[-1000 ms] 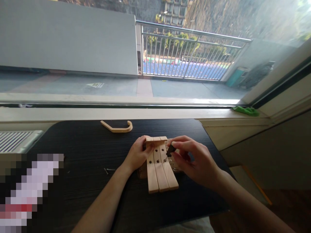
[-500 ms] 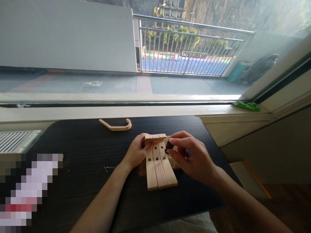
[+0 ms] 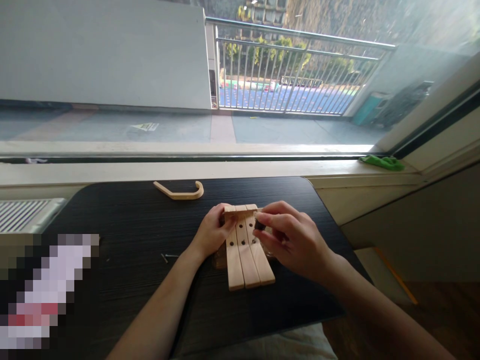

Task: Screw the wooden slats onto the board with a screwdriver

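Note:
A piece made of three light wooden slats (image 3: 244,267), with a raised end and two rows of dark holes, lies at the front of the black table. My left hand (image 3: 213,229) is closed round its far left edge, thumb on top. Between the thumb and fingers of my right hand (image 3: 290,230) is a short screwdriver with a dark handle (image 3: 258,223). Its tip points down at the near hole of the right slat; whether it sits in a screw head cannot be made out. Under the slats, something see-through, perhaps a plastic bag, is mostly hidden.
A bent wooden hook-shaped piece (image 3: 182,193) lies at the far side of the black table (image 3: 131,225). A couple of screws (image 3: 165,258) rest left of my forearm. Behind the table are a windowsill (image 3: 262,170) and a green cloth (image 3: 382,162). A blurred-out patch covers the lower left.
My right hand's fingers have shifted slightly round the screwdriver handle, which shows less now. My left hand keeps its hold on the slats. The whole view has tipped a little.

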Demonstrator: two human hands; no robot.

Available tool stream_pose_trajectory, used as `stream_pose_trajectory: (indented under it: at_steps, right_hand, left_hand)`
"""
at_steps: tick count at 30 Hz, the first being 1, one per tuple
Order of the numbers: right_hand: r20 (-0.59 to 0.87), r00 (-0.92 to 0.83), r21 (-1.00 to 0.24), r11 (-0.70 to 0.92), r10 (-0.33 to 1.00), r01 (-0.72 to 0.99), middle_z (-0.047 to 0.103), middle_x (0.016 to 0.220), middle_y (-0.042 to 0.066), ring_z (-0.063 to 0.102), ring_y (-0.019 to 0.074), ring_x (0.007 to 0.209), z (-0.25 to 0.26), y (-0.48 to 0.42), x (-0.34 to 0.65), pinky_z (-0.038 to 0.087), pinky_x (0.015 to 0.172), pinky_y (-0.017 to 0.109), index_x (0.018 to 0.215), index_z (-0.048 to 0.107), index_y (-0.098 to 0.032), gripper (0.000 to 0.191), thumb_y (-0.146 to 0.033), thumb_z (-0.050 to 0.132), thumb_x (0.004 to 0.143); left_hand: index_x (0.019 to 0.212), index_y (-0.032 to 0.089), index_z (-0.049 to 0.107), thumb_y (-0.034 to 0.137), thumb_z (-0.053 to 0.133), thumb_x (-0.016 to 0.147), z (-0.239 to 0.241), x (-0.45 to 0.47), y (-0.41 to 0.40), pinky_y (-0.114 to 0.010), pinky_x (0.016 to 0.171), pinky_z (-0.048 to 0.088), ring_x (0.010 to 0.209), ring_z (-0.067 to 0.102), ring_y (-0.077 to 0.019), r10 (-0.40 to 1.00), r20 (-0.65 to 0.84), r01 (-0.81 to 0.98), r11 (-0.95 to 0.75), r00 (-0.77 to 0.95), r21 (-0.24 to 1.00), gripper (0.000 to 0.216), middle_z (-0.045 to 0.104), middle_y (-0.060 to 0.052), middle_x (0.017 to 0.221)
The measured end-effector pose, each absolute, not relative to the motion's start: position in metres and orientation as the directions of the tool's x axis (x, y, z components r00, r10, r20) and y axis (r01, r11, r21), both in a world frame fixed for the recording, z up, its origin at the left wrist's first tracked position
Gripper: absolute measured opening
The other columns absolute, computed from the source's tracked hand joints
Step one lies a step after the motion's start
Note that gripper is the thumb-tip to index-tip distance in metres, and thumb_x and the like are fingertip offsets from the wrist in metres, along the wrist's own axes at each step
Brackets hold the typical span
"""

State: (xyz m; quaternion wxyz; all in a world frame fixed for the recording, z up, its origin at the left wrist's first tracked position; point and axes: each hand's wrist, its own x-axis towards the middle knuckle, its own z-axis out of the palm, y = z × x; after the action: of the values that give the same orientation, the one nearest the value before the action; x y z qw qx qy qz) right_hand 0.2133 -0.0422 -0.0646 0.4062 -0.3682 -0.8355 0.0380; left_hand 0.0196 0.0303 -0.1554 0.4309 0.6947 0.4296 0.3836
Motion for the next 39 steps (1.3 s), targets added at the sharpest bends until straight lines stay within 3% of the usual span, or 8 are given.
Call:
stream_pose_trajectory:
  at_steps: [4, 7, 12, 17, 22, 26, 29, 39]
  right_hand:
    - [0.576, -0.482, -0.394, 0.740, 0.661, 0.545, 0.068, 0.113, 0.009, 0.055, 0.0057, 0.055, -0.056, -0.044, 0.216, 0.043, 0.051, 0.021, 0.112, 0.050, -0.022, 0.027, -0.010, 0.055, 0.088]
    - [0.497, -0.528, -0.402, 0.722, 0.689, 0.563, 0.071, 0.107, 0.006, 0.057, 0.0065, 0.056, -0.041, -0.043, 0.223, 0.043, 0.054, 0.021, 0.111, 0.052, -0.020, 0.028, -0.007, 0.055, 0.087]
    - [0.250, -0.654, -0.225, 0.700, 0.714, 0.678, 0.068, 0.076, -0.001, 0.057, 0.0110, 0.056, -0.003, -0.040, 0.230, 0.034, 0.051, 0.025, 0.105, 0.058, -0.020, 0.016, -0.015, 0.056, 0.090]
    - [0.028, -0.740, -0.054, 0.740, 0.672, 0.670, 0.062, 0.066, -0.003, 0.047, 0.0103, 0.049, 0.022, -0.037, 0.225, 0.024, 0.047, 0.030, 0.090, 0.060, -0.020, 0.017, -0.006, 0.055, 0.082]
    - [-0.015, -0.736, -0.001, 0.736, 0.677, 0.677, 0.061, 0.063, -0.004, 0.048, 0.0108, 0.049, 0.028, -0.034, 0.219, 0.023, 0.044, 0.030, 0.101, 0.062, -0.020, 0.029, -0.006, 0.062, 0.076]
    - [-0.045, -0.720, -0.008, 0.720, 0.693, 0.694, 0.056, 0.058, -0.005, 0.045, 0.0095, 0.046, 0.032, -0.031, 0.217, 0.022, 0.044, 0.029, 0.084, 0.059, -0.021, 0.013, -0.011, 0.064, 0.077]
    - [-0.063, -0.707, 0.009, 0.709, 0.704, 0.705, 0.052, 0.053, -0.005, 0.039, 0.0080, 0.043, 0.034, -0.031, 0.216, 0.021, 0.044, 0.028, 0.074, 0.053, -0.021, 0.014, -0.012, 0.063, 0.078]
    - [-0.161, -0.640, 0.096, 0.657, 0.752, 0.748, 0.048, 0.049, -0.005, 0.036, 0.0090, 0.040, 0.039, -0.028, 0.208, 0.017, 0.043, 0.028, 0.072, 0.058, -0.021, 0.012, -0.025, 0.063, 0.082]
  left_hand:
    - [0.086, 0.019, 0.060, 0.030, 0.060, 0.084, -0.156, 0.019, 0.031, -0.028, 0.069, 0.046, 0.078, 0.056, -0.0183, 0.925, 0.172, 0.287, -0.276, 0.339, 0.917, 0.011, 0.061, -0.002, 0.079]
    - [0.085, 0.018, 0.059, 0.028, 0.059, 0.084, -0.156, 0.020, 0.031, -0.028, 0.069, 0.046, 0.078, 0.056, -0.0182, 0.925, 0.174, 0.289, -0.278, 0.339, 0.916, 0.010, 0.060, -0.002, 0.078]
    - [0.083, 0.018, 0.058, 0.027, 0.060, 0.083, -0.157, 0.020, 0.031, -0.028, 0.069, 0.046, 0.077, 0.056, -0.0175, 0.926, 0.168, 0.268, -0.266, 0.339, 0.926, 0.009, 0.060, -0.002, 0.077]
    - [0.081, 0.018, 0.058, 0.026, 0.060, 0.084, -0.159, 0.020, 0.032, -0.027, 0.068, 0.046, 0.075, 0.055, -0.0168, 0.924, 0.181, 0.271, -0.279, 0.337, 0.921, 0.008, 0.060, -0.002, 0.077]
    - [0.079, 0.018, 0.057, 0.027, 0.060, 0.085, -0.164, 0.018, 0.034, -0.027, 0.066, 0.045, 0.073, 0.055, -0.0163, 0.919, 0.190, 0.282, -0.294, 0.346, 0.913, 0.011, 0.059, -0.002, 0.076]
    - [0.081, 0.018, 0.058, 0.026, 0.060, 0.085, -0.166, 0.018, 0.035, -0.028, 0.067, 0.046, 0.074, 0.056, -0.0165, 0.915, 0.200, 0.270, -0.303, 0.351, 0.914, 0.009, 0.060, -0.002, 0.078]
    - [0.082, 0.018, 0.058, 0.024, 0.060, 0.084, -0.166, 0.019, 0.035, -0.029, 0.068, 0.047, 0.074, 0.056, -0.0168, 0.916, 0.198, 0.274, -0.302, 0.350, 0.913, 0.006, 0.061, -0.002, 0.078]
    - [0.083, 0.018, 0.058, 0.021, 0.059, 0.083, -0.163, 0.019, 0.033, -0.029, 0.070, 0.047, 0.077, 0.058, -0.0172, 0.918, 0.198, 0.273, -0.300, 0.345, 0.914, 0.003, 0.062, -0.003, 0.080]
